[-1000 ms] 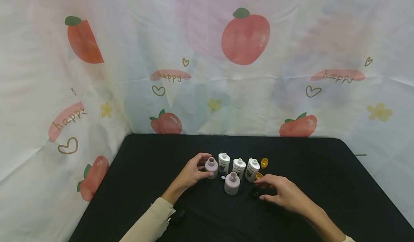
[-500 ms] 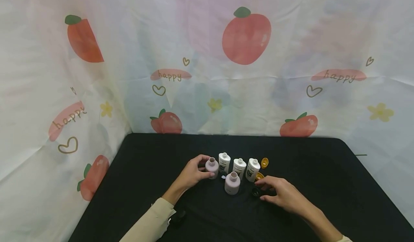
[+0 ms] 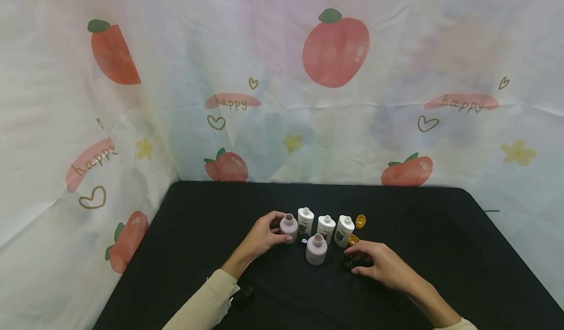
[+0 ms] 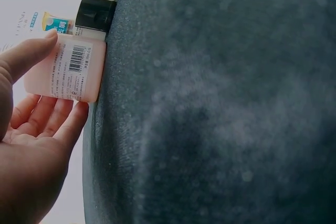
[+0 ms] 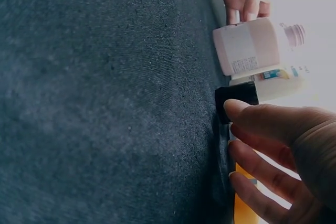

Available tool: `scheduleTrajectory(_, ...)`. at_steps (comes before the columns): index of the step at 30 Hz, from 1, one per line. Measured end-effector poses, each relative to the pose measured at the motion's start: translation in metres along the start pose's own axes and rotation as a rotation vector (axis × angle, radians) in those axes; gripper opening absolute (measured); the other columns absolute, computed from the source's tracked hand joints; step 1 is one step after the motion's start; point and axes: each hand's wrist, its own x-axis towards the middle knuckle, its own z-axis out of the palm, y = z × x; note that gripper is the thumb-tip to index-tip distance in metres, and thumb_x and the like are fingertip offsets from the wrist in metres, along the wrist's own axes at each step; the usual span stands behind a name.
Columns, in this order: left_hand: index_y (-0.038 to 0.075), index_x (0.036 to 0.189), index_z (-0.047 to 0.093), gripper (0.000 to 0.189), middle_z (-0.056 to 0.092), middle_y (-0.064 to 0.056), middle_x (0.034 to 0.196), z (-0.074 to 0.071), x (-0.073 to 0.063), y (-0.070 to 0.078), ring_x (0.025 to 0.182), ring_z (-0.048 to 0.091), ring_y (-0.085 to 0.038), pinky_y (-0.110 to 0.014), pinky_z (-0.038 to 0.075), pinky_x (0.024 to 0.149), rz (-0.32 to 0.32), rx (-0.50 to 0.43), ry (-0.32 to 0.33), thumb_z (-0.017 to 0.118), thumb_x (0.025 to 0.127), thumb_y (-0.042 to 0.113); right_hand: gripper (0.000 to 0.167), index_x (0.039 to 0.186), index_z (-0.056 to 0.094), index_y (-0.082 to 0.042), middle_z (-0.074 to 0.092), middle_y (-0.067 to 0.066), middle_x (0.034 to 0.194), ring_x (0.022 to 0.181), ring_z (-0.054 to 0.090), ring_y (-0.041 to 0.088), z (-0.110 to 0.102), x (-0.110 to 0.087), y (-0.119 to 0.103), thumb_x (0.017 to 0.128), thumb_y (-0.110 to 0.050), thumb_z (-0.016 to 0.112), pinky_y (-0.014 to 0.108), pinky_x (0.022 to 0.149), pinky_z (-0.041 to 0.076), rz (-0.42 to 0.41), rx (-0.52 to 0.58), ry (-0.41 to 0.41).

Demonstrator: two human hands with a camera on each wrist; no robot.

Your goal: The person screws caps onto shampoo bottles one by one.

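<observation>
My left hand (image 3: pixel 260 237) holds a pink, capless bottle (image 3: pixel 289 229) with its thumb on the near side and fingers round the other. In the left wrist view that bottle (image 4: pixel 79 72) shows a barcode label. A second pink bottle (image 3: pixel 316 250), also capless, stands upright between my hands. My right hand (image 3: pixel 381 264) has its thumb and index finger at opposite sides of a black cap (image 3: pixel 348 261) lying on the table. The right wrist view has the thumb tip against this cap (image 5: pixel 236 98).
Behind stand three white capless bottles, at left (image 3: pixel 305 221), middle (image 3: pixel 325 228) and right (image 3: pixel 344 232). Two yellow caps, one far (image 3: pixel 360 221) and one near (image 3: pixel 353 240), lie right of them. A patterned curtain (image 3: pixel 335 124) hangs beyond the black table (image 3: pixel 211 207).
My right hand has shifted slightly left, bringing its fingertips round the black cap. The left hand stays at the pink bottle, and the bottles have not visibly moved.
</observation>
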Motion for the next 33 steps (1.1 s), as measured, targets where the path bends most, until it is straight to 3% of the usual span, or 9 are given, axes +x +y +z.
scheduleTrajectory(11,0.003,0.129,0.06,0.053,0.063,-0.012,0.127,-0.002,-0.001,-0.001,0.119,0.062,-0.028,-0.043,0.053,0.101,-0.007,0.025,0.007,0.085,0.083,0.009,0.033,0.113,0.072,-0.014,0.07,-0.007,0.103,0.087,0.065,0.003,0.004,0.005,0.001,0.083,-0.023,0.085,0.03,0.073,0.057,-0.023,-0.03,-0.002)
scheduleTrajectory(20,0.0,0.133,0.057,0.055,0.06,-0.019,0.132,-0.007,-0.004,0.0,0.122,0.06,-0.035,-0.052,0.051,0.101,-0.013,-0.004,0.017,0.082,0.084,0.002,0.029,0.11,0.072,-0.014,0.069,-0.01,0.097,0.084,0.067,0.005,0.005,0.005,0.0,0.086,-0.026,0.083,0.029,0.07,0.057,-0.037,-0.001,0.028)
scheduleTrajectory(28,0.006,0.131,0.06,0.053,0.062,-0.011,0.131,-0.018,-0.01,0.003,0.119,0.063,-0.027,-0.039,0.056,0.097,0.004,0.018,0.022,0.084,0.084,0.011,0.027,0.111,0.07,-0.016,0.067,-0.012,0.093,0.081,0.065,0.006,0.003,0.004,-0.003,0.088,-0.026,0.081,0.029,0.069,0.055,-0.017,0.022,0.022)
scheduleTrajectory(33,0.01,0.13,0.062,0.051,0.066,-0.005,0.126,-0.024,-0.014,0.005,0.11,0.064,-0.02,-0.035,0.055,0.091,0.018,0.104,0.04,0.085,0.085,0.019,0.027,0.112,0.07,-0.014,0.067,-0.011,0.092,0.079,0.062,0.002,0.004,0.005,-0.004,0.089,-0.025,0.08,0.027,0.067,0.054,-0.054,0.043,0.039)
